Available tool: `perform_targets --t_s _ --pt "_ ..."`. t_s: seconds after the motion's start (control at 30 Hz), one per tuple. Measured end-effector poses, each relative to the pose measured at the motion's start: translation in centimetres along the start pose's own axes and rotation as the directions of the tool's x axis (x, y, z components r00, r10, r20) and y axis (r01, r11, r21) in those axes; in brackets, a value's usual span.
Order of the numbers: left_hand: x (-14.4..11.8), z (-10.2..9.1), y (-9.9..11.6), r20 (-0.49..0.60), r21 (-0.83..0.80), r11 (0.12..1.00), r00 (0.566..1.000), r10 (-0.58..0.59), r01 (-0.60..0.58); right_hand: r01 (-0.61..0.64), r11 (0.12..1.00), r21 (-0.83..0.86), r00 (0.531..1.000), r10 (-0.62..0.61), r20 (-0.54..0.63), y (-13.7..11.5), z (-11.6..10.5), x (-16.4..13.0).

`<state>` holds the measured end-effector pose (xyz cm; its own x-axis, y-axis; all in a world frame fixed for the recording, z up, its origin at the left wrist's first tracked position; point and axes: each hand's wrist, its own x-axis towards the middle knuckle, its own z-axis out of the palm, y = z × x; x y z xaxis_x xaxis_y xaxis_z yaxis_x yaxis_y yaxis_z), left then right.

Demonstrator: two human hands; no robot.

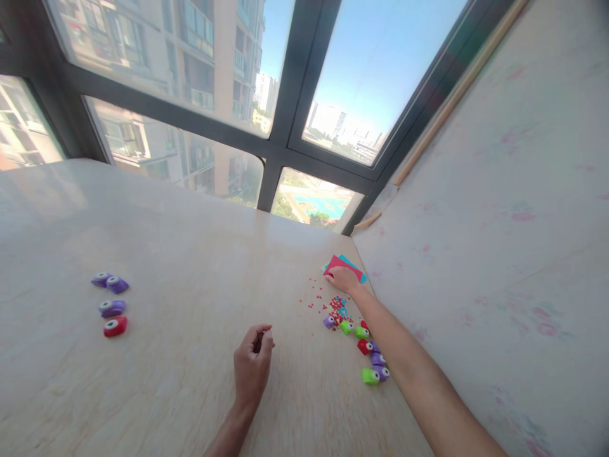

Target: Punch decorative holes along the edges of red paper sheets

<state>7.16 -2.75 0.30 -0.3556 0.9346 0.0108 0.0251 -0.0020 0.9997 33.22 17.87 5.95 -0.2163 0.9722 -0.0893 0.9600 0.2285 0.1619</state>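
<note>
My right hand point(343, 278) reaches out to a small pile of coloured paper by the wall. Its fingertips are closed at the left edge of the red paper point(339, 261) on top, with a blue sheet point(354, 263) showing beneath. My left hand point(254, 360) is loosely curled over the table, and nothing shows in its fingers. Between the hands and the wall stand several small craft punches in purple, green and red, among them a green punch point(370, 376) and a red punch point(365, 346). Tiny red and blue punched paper bits point(339, 309) lie scattered behind them.
At the far left of the pale table point(190, 273) stand a red punch point(115, 327) and several purple punches point(112, 308). A flower-patterned wall point(499, 254) borders the right side. Dark-framed windows point(280, 127) close off the back.
</note>
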Motion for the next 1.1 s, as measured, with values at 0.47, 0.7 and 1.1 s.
perform_targets --t_s 0.47,0.7,1.1 --pt "0.0 0.0 0.0 -0.02 0.016 1.0 1.0 0.002 -0.001 0.019 0.998 -0.06 0.999 -0.016 0.049 0.0 -1.2 0.2" --pt "-0.1 -0.1 -0.2 -0.018 0.031 0.999 1.0 0.017 -0.016 0.033 0.999 -0.034 0.999 -0.031 0.044 1.1 -0.6 0.4" --pt "-0.1 -0.1 0.1 -0.018 0.024 1.0 1.0 0.018 -0.018 -0.029 0.999 -0.034 0.999 0.03 0.028 -0.1 -0.8 0.4"
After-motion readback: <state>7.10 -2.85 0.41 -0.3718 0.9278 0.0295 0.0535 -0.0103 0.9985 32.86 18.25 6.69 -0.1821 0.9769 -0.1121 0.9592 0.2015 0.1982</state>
